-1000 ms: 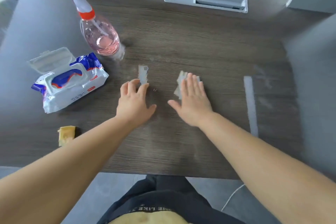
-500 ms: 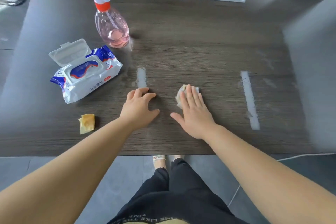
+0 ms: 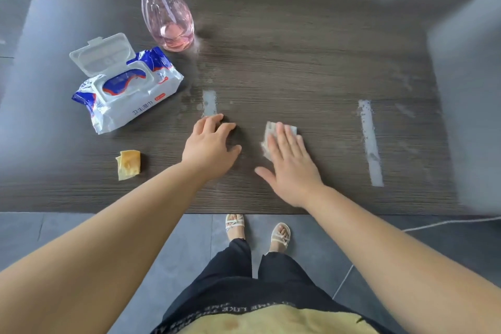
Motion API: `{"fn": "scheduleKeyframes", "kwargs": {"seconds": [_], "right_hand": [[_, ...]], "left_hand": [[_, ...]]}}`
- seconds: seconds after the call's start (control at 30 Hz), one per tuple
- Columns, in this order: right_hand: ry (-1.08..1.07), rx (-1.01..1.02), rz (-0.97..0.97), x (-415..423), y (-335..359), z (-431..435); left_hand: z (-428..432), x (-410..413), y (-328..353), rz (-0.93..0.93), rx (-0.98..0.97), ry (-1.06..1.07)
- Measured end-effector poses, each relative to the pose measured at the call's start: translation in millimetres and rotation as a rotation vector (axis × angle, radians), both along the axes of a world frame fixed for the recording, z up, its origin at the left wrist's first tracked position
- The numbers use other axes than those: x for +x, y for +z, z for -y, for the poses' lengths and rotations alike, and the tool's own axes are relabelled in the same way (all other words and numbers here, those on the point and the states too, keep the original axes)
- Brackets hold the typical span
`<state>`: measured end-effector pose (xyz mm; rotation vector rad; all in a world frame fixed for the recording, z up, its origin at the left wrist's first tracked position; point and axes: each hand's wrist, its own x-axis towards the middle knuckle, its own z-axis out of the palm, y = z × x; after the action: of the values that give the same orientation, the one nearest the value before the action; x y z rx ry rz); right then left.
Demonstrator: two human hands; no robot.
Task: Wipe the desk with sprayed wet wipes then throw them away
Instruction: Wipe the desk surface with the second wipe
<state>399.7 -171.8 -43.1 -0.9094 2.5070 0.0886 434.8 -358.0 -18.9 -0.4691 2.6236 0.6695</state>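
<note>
Dark wood-grain desk (image 3: 298, 62) fills upper frame; at left centre lies wet-wipe pack (image 3: 130, 95), lid flipped open toward upper left, long axis lower left to upper right, with pink spray bottle (image 3: 168, 16) upright just above it. Centre frame: right hand (image 3: 291, 163) flat, fingers straight and together, pointing toward top of frame; left hand (image 3: 210, 148) beside it at left, fingers loosely curled, tips on desk, holding nothing. Folded wet wipe (image 3: 269, 130) pressed to desk under right fingers, showing only at their upper left; long axis not determinable.
</note>
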Motion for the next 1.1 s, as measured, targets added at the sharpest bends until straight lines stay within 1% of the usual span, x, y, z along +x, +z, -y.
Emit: {"fn": "scheduleKeyframes", "kwargs": {"seconds": [0.1,0.17,0.23,0.3,0.37,0.43,0.47,0.53,0.6,0.63,0.7,0.73,0.8,0.87,0.9,0.93,1.0,1.07,1.1], "right_hand": [[0.065,-0.014,-0.055,-32,-3,25],[0.038,0.013,-0.081,-59,-1,28],[-0.019,0.033,-0.103,-68,1,26],[-0.077,0.011,-0.095,-59,1,34],[-0.128,-0.041,-0.037,-40,-2,52],[-0.132,-0.108,-0.013,-17,-7,66],[-0.099,-0.131,-0.019,-6,-9,67],[0.054,-0.144,-0.041,16,-11,50],[0.193,-0.164,-0.061,26,-14,12],[0.208,-0.166,-0.070,23,-13,-11],[0.139,-0.140,-0.112,3,-14,-46],[0.047,-0.095,-0.091,-10,-11,-52],[-0.150,-0.012,-0.049,-29,-8,-37],[-0.227,-0.030,-0.066,-30,-12,1],[-0.191,-0.059,-0.067,-21,-13,22],[-0.108,-0.088,-0.068,-6,-12,40],[0.157,-0.097,-0.039,33,-12,52],[0.400,-0.108,-0.038,54,-13,26],[0.440,-0.141,-0.027,53,-14,5]], "left_hand": [[-3,-1,0,-0.015,-0.018,0.012],[1,1,1,-0.025,0.000,0.031],[3,6,2,-0.038,0.029,0.065],[2,11,2,-0.073,0.056,0.116],[-1,13,3,-0.096,0.080,0.164],[-3,14,3,-0.112,0.104,0.213],[-4,14,3,-0.119,0.114,0.238],[-5,14,5,-0.133,0.125,0.271],[-8,15,5,-0.142,0.129,0.262],[-10,17,5,-0.138,0.128,0.245],[-15,18,3,-0.122,0.109,0.207],[-17,19,1,-0.115,0.095,0.197],[-20,19,-1,-0.109,0.083,0.200],[-22,19,0,-0.141,0.077,0.237],[-22,20,1,-0.165,0.065,0.267],[-20,21,2,-0.186,0.051,0.301],[-16,28,3,-0.201,0.022,0.373],[-11,37,3,-0.203,0.013,0.428],[-9,43,2,-0.194,0.010,0.441]]}}
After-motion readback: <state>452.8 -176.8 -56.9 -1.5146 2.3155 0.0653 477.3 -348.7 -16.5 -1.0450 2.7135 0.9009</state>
